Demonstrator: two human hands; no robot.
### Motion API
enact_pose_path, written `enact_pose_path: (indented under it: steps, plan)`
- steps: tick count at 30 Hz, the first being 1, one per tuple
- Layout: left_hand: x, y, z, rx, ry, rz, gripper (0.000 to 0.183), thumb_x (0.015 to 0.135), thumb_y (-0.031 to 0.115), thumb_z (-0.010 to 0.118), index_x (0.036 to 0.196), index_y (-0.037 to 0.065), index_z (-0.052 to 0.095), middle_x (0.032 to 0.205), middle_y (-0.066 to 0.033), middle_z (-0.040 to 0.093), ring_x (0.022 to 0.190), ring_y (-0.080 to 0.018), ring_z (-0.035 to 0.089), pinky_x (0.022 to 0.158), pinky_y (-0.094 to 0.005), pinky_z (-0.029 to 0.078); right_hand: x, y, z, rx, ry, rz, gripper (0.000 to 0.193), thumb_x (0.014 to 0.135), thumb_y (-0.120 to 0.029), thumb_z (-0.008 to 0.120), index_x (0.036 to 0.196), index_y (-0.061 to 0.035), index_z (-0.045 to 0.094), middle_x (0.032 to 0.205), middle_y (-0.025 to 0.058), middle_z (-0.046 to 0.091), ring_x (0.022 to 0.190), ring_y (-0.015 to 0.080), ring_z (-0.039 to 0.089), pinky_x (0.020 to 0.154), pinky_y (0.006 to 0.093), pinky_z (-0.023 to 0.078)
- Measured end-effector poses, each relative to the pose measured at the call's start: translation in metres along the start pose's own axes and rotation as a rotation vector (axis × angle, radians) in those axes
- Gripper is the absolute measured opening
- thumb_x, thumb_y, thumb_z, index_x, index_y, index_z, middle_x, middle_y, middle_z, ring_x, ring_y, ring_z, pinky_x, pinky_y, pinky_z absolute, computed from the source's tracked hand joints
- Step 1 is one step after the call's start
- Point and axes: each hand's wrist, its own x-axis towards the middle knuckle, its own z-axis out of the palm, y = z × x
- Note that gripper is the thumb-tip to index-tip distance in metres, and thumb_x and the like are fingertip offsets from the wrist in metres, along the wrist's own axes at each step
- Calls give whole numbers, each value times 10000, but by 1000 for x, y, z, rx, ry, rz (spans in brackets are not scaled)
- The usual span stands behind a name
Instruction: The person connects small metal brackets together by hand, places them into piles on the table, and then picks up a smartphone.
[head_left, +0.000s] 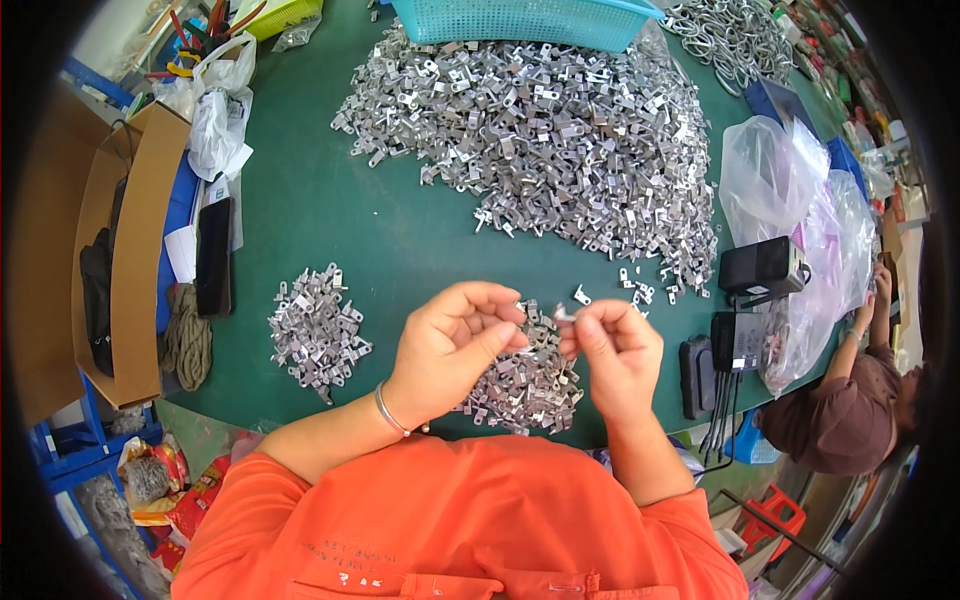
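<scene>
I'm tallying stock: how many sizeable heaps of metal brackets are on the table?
3: the big back heap, the left heap, and the front heap near the left hand and right hand; others may be hidden.

Head view, from the left of two fisheye cameras on your head. It looks steeply down, facing across the bench (290, 215); your orange shirt (450, 515) fills the lower middle, your left hand (455, 335) and right hand (618, 355) lie close, mid-picture, and a dark rim rounds the field.
</scene>
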Motion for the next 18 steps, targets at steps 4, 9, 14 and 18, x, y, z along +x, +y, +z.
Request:
enact_pose_path:
  steps: [4, 9, 14, 18]
  plan:
    - [2, 1, -4, 32, 13, 33, 259, 912, 14, 574, 1168, -16, 544, 1016, -113, 635, 869, -174, 649, 774, -296, 548, 10, -2, -10, 206, -16, 229, 138, 916, -118, 612, 940, 18, 606, 774, 88, 661, 626, 121, 612, 563, 234, 490]
    - [4, 8, 0, 16, -101, -166, 276, 930, 105, 589, 1170, -30, 568, 948, -81, 651, 803, -138, 655, 724, -265, 557, 3, -2, -2, 158, -143, 282, 139, 917, -109, 610, 935, 28, 626, 780, 79, 662, 618, 110, 606, 548, 214, 477]
    - [4, 6, -3, -121, -121, -253, 209, 929, 91, 586, 1091, -39, 609, 909, -90, 670, 774, -136, 656, 695, -265, 562, 2, -2, -1, 244, -189, 273, 161, 932, -113, 587, 960, 39, 629, 810, 83, 668, 649, 116, 613, 573, 225, 483]
    - [2, 5, -1, -101, -106, -220, 182, 912, 46, 594, 1071, -42, 611, 921, -109, 673, 781, -159, 657, 732, -296, 566, 1, -1, -2, 313, -225, 225, 164, 945, -106, 564, 989, 39, 629, 856, 94, 672, 694, 129, 622, 616, 241, 497]
